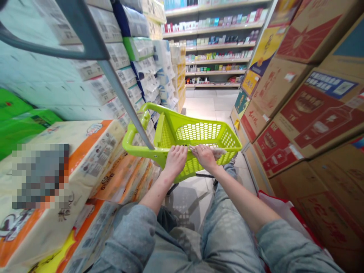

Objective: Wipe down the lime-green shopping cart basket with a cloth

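A lime-green shopping cart basket (pixel 199 131) with perforated walls stands in front of me. My left hand (pixel 176 161) is closed over the basket's near rim, fingers wrapped round it. Just to its right, my right hand (pixel 205 156) is closed on a pale, crumpled cloth (pixel 218 152) at the same rim. A grey metal pole (pixel 122 98) rises from the cart's left corner to a large grey handle (pixel 93 49) at the upper left.
Stacked tissue packs (pixel 108 148) line the left, with a dark, pixelated object (pixel 42 174) on top. Printed cartons (pixel 313 110) are piled along the right. Product shelves (pixel 213 43) stand ahead beyond the tiled floor (pixel 196 102). A red-and-white bag (pixel 284 208) lies at lower right.
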Motion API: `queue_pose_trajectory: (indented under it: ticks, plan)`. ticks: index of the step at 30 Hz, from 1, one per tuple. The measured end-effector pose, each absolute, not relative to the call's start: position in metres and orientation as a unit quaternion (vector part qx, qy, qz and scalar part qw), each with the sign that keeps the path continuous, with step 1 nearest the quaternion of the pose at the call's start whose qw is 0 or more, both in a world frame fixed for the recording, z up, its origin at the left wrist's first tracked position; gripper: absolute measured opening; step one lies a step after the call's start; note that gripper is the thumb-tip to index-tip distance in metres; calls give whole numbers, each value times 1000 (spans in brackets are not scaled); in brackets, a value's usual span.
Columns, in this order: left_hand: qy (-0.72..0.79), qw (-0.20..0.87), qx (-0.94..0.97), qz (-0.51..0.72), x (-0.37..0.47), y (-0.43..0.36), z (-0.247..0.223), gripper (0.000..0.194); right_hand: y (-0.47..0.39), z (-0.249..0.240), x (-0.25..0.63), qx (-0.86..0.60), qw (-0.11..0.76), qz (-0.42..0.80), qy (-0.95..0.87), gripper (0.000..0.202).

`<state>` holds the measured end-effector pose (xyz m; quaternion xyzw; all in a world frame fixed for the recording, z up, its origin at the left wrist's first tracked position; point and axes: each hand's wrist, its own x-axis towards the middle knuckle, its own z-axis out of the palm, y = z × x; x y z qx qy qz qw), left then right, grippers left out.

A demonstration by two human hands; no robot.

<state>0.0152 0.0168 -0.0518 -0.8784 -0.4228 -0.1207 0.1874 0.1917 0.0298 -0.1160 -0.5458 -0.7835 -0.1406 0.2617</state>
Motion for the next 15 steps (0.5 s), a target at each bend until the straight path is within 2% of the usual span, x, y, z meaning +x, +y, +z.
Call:
queue_pose_trajectory:
  ticks: [5,15]
  plan:
    - [-396,171,-894,-118,-6,12,-45,41,29,-119,200,-493,263,-126,-820,24]
    - [-433,186,-868,-158,-38,10,-29,33,22,-126,247,-549,246,-159,-783,24]
